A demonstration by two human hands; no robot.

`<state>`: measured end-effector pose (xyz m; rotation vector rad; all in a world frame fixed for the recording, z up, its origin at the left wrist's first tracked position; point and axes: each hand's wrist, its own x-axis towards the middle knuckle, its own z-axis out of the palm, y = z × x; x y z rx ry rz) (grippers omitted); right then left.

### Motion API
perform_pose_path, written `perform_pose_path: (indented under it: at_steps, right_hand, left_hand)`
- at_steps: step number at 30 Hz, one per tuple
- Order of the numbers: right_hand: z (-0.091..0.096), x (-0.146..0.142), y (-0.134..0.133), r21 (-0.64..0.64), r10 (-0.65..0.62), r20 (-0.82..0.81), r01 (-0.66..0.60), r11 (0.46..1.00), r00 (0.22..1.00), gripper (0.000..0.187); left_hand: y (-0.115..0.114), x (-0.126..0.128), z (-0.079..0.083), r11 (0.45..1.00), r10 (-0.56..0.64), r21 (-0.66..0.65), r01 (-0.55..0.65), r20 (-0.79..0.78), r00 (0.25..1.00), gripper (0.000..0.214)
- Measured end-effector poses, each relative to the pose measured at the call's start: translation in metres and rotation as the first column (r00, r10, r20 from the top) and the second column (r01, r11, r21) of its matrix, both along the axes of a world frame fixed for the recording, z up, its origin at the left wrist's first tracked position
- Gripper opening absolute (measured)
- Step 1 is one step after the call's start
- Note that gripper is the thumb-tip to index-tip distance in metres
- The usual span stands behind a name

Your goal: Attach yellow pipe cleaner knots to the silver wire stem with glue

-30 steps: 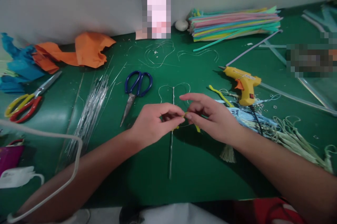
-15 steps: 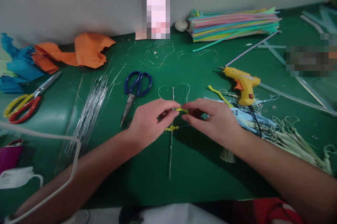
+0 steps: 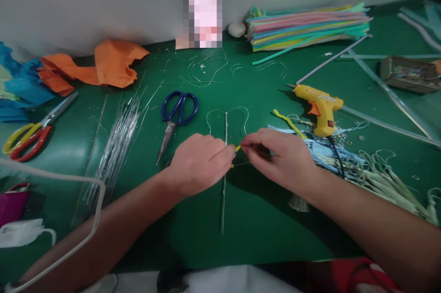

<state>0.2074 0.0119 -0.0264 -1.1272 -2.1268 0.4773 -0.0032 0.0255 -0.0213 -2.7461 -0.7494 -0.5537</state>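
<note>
Both hands pinch a short piece of yellow pipe cleaner point(image 3: 238, 148) over the middle of the table. My left hand point(image 3: 203, 163) is closed on its left end, knuckles turned up. The fingertips of my right hand point(image 3: 279, 153) grip the other end. Beneath them lies a thin wire frame point(image 3: 245, 116) with curved loops at the top and a straight wire stem point(image 3: 223, 205) running toward me. Another bit of yellow point(image 3: 232, 166) shows on the frame, mostly hidden by my left hand. Blue-handled scissors point(image 3: 175, 114) lie left of the frame.
A yellow glue gun point(image 3: 322, 107) and tassels point(image 3: 344, 160) lie at right. Behind are bundled pipe cleaners point(image 3: 308, 29), a white egg-shaped object point(image 3: 237, 29) and a small box point(image 3: 409, 74). Leftward are loose wires point(image 3: 119, 146), red-and-yellow scissors point(image 3: 37, 132), orange paper point(image 3: 113, 65) and a white cable point(image 3: 99, 205).
My left hand has rolled over, its knuckles now up and covering more of the yellow on the frame. My right fingers have drawn together on the pipe cleaner.
</note>
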Motion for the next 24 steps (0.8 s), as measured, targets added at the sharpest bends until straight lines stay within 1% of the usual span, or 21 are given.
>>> perform_pose_path:
  at_steps: [2,4,7,9,11,15,19,24]
  right_hand:
    - [-0.002,0.001,0.000,0.047,0.010,0.042,-0.012,0.999,0.999,0.011]
    - [-0.004,0.001,0.001,0.065,0.009,0.069,-0.014,0.998,0.998,0.010]
    - [-0.006,0.001,0.001,0.055,-0.008,0.072,0.004,0.998,0.997,0.010]
    - [-0.006,0.002,0.001,0.045,-0.017,0.062,0.014,0.999,0.998,0.010]
    - [-0.005,0.002,0.002,0.029,-0.015,0.054,0.013,1.000,0.998,0.009]
    - [-0.004,0.004,0.003,0.015,0.001,0.030,-0.002,1.000,1.000,0.009]
    - [-0.006,0.005,0.004,0.043,0.020,0.039,-0.022,0.999,0.999,0.007]
    - [-0.007,0.008,0.004,0.081,0.126,0.108,-0.135,0.988,0.986,0.011]
  left_hand:
    - [0.001,-0.001,0.000,1.000,0.018,0.016,-0.017,-0.018,1.000,0.018]
    - [0.001,-0.001,0.001,0.998,0.045,0.037,-0.045,0.006,0.999,0.019]
    - [0.002,-0.003,0.000,0.994,0.081,0.069,-0.085,0.066,0.995,0.020]
    - [0.002,-0.004,0.000,0.994,0.088,0.062,-0.094,0.091,0.992,0.018]
    - [0.003,-0.005,-0.001,0.997,0.068,0.034,-0.072,0.112,0.991,0.014]
    - [0.004,-0.007,-0.003,0.999,-0.017,-0.031,0.021,0.109,0.994,0.011]
    - [0.006,-0.008,-0.004,0.996,-0.090,-0.004,0.091,0.103,0.991,0.013]
    - [0.013,-0.014,-0.003,0.990,-0.138,-0.024,0.139,0.046,0.989,0.013]
